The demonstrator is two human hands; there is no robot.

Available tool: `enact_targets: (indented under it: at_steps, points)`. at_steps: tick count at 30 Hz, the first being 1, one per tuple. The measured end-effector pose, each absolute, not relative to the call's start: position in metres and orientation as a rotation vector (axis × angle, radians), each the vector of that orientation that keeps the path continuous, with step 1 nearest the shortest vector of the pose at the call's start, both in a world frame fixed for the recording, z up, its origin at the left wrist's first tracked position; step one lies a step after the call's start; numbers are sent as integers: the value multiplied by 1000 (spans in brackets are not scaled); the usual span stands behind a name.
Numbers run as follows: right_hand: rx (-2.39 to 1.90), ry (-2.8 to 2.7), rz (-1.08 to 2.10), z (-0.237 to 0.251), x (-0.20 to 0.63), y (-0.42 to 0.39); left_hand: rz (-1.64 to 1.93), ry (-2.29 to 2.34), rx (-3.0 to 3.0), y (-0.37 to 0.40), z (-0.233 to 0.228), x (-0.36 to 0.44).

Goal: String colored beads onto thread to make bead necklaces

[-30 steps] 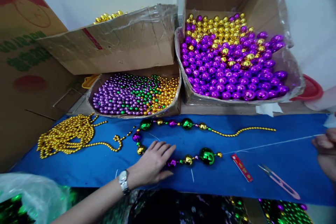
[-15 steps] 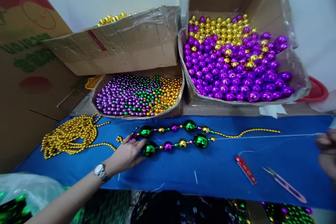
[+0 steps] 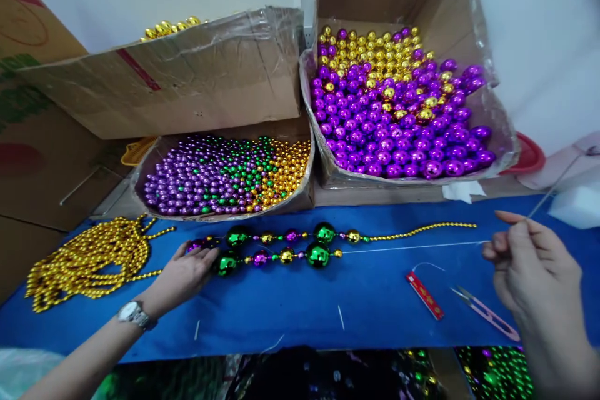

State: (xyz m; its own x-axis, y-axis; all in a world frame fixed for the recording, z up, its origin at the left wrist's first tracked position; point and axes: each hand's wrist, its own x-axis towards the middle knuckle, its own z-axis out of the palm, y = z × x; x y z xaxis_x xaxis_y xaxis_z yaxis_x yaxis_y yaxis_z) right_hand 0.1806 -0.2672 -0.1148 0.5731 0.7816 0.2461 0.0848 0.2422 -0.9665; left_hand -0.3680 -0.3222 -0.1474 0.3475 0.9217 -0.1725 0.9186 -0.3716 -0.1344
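My left hand (image 3: 187,272), with a watch (image 3: 134,312) on its wrist, has its fingers closed over the left end of a bead string (image 3: 260,258). Large green balls and smaller purple, gold and green beads make up both rows of this string. A white thread (image 3: 412,247) runs taut from the nearer row to my right hand (image 3: 539,275), whose fingers pinch it. Beyond those fingers a thin line rises toward the upper right; whether it is thread or needle is unclear. Small gold beads (image 3: 422,231) trail off the farther row.
A gold bead bundle (image 3: 89,262) lies at left on the blue cloth (image 3: 234,319). Pink thread snips (image 3: 487,314) and a red packet (image 3: 424,295) lie toward the right. Behind stand a box of small beads (image 3: 220,219) and a box of purple and gold balls (image 3: 347,180).
My right hand has come fully into view, holding the thread taut. The whole scene has shifted left in the picture. My left hand stays at the string's left end.
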Motion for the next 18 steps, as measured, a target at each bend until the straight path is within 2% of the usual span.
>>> enact_targets:
  at_steps: [6,11,15,18]
  points:
    - [-1292,-846,530,-124,186,-268,371,-1748,-2616,-321,-144,-361]
    - [-1289,-862,520,-120,186,-271,356,-1756,-2671,-319,-115,-345]
    - [-1274,-882,519,-114,184,-272,214,-1671,-2792,-314,-87,-293]
    - [-1256,-892,513,-109,182,-271,-29,-1526,-2897,-305,-87,-230]
